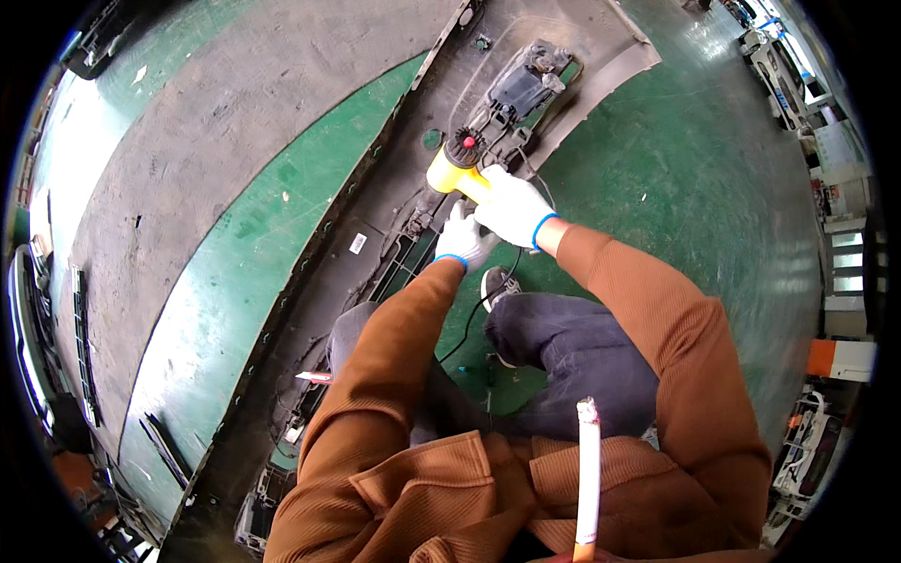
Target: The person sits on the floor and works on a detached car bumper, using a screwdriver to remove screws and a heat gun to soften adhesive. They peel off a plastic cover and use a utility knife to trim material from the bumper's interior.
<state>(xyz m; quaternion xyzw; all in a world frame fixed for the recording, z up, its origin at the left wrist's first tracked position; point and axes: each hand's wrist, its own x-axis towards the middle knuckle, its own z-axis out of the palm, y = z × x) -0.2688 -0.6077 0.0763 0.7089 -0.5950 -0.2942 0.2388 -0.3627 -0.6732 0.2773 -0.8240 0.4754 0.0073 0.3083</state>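
A yellow heat gun with a black vented rear end is in my right hand, whose white-gloved fingers wrap round its handle. Its nozzle points down-left at the inner side of a long grey car bumper. Close below the gun, my left hand, gloved too, rests at the bumper with its fingers partly curled. Whatever those fingers pinch is too small to make out. A black cable hangs from near my right wrist down past my knee. Dark brackets and a black module sit on the bumper beyond the gun.
The bumper lies diagonally across the green floor, my legs beside it. A red-and-white pen-like item lies near my left forearm. A lit cigarette juts into view low down. Car parts line the left and right edges.
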